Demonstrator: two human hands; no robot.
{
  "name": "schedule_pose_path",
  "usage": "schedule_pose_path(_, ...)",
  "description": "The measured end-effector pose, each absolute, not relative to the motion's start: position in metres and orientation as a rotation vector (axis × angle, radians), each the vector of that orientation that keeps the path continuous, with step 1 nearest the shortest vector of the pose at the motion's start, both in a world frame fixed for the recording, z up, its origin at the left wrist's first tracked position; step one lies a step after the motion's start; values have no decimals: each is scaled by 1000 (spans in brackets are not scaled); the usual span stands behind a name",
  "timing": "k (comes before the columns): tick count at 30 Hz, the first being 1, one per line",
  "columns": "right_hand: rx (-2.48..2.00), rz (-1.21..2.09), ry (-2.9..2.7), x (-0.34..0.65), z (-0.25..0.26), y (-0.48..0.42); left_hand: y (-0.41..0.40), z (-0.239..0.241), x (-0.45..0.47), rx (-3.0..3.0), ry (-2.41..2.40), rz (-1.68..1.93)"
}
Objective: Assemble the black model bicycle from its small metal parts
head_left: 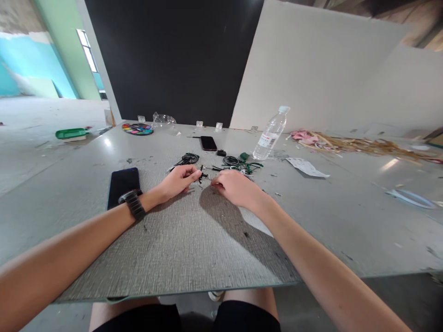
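Observation:
In the head view, my left hand [180, 179] is just above the table with thumb and forefinger pinched on a small black part [202, 175]. My right hand [237, 185] is beside it, fingers bent down and pressed together close to the tabletop; what lies in them is hidden. Around both hands are pieces of a miniature bicycle: a small spoked wheel [190, 158] behind the left hand, another black wheel [231, 160] behind the right, and green frame-like parts [254, 166]. A small black block [221, 153] is just past them.
A dark phone [122, 183] is beside my left wrist; a second phone [208, 143] lies farther back. A clear bottle [272, 133], a paper sheet [307, 167], a paint palette [137, 128] and crumpled clear plastic [164, 120] are on the table [155, 258]. Dried strips [360, 145] lie at right.

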State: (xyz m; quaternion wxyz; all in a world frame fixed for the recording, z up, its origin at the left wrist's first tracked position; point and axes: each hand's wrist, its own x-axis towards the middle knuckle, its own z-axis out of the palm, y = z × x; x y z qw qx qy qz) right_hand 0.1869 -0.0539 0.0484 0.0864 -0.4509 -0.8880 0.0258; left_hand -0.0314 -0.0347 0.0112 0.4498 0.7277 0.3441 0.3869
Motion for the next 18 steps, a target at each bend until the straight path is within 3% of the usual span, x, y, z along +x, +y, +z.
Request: schedule_pose_path(18,-1391,72,-2627,188,48,-56,-34,10,-31,1806,858,952)
